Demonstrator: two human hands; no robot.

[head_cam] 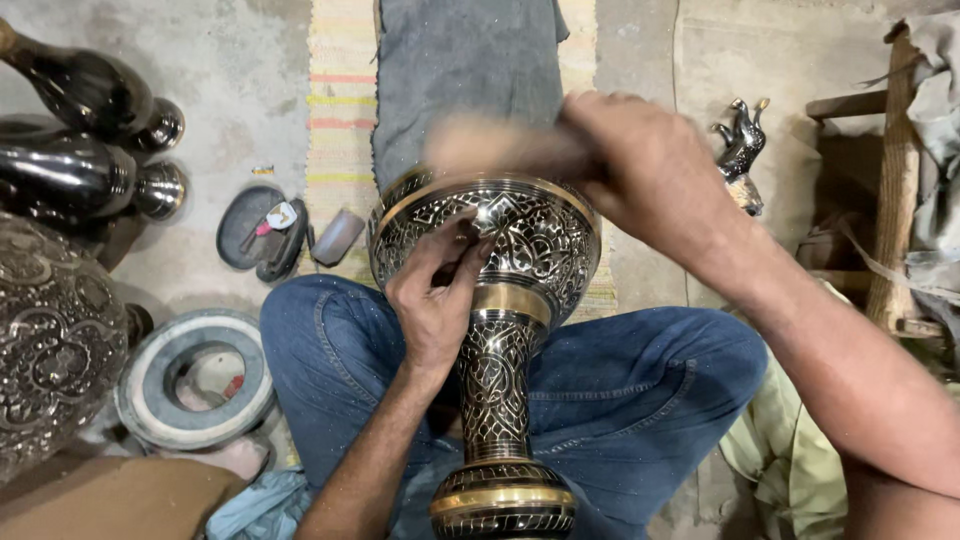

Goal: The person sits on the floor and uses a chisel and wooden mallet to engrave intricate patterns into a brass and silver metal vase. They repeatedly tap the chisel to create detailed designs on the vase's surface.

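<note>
Engraved black-and-brass goblet vase (500, 300), lying across lap, bowl away

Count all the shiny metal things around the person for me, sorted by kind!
Tall black-and-gold engraved metal goblet vase: 1
Dark glossy bottle-shaped metal vases: 2
Large round engraved metal pot: 1
Small silvery metal animal figurine: 1
Total: 5

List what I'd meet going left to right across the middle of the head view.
Large engraved vase → grey ring-shaped disc → open dark case → left hand pinching a small tool against the engraved brass goblet vase → right hand with a blurred wooden mallet → small metal figurine → wooden stool.
</note>
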